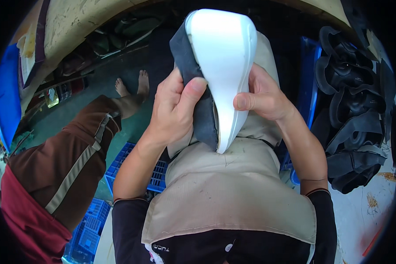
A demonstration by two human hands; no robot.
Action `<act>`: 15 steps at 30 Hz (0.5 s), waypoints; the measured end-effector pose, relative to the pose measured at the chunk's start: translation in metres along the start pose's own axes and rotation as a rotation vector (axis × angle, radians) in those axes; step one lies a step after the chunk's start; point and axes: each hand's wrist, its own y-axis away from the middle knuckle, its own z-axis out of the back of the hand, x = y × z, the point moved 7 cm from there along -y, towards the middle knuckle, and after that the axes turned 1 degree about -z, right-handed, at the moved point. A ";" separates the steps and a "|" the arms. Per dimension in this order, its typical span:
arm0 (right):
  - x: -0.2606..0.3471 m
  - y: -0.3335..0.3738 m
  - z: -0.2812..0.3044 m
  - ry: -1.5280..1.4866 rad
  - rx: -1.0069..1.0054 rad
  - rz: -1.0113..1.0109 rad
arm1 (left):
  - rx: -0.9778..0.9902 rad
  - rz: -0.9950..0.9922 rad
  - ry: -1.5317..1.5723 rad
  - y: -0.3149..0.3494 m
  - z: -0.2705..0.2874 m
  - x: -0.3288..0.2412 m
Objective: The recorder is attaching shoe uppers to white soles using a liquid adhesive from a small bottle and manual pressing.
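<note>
Shoe sole (224, 57), white and smooth, stands between both hands in the head view, its long axis running up and away from the person, the narrow end down near the lap and the broad end at the top. A dark grey piece of fabric (193, 88) lies against its left side. The left hand (174, 110) wraps the fabric and the sole's left edge, thumb pressing on top; the right hand (262, 94) grips the right edge, thumb on the white face. Both hands are equally near, closed on it. It is held above a beige padded apron (224, 193) over the lap. One sole, one fabric piece. To the right lies a pile of black rubber parts (354, 114); blue crates (119, 167) sit lower left beside another person's leg (70, 167).
</note>
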 end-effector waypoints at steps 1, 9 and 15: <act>0.000 0.001 0.000 -0.009 -0.016 0.003 | 0.012 0.018 0.017 -0.003 0.000 0.001; -0.005 0.001 -0.011 0.038 -0.023 0.046 | 0.179 0.125 0.147 0.011 0.011 0.000; -0.016 -0.005 -0.051 0.085 -0.078 -0.003 | 0.153 0.177 0.387 0.032 0.033 0.013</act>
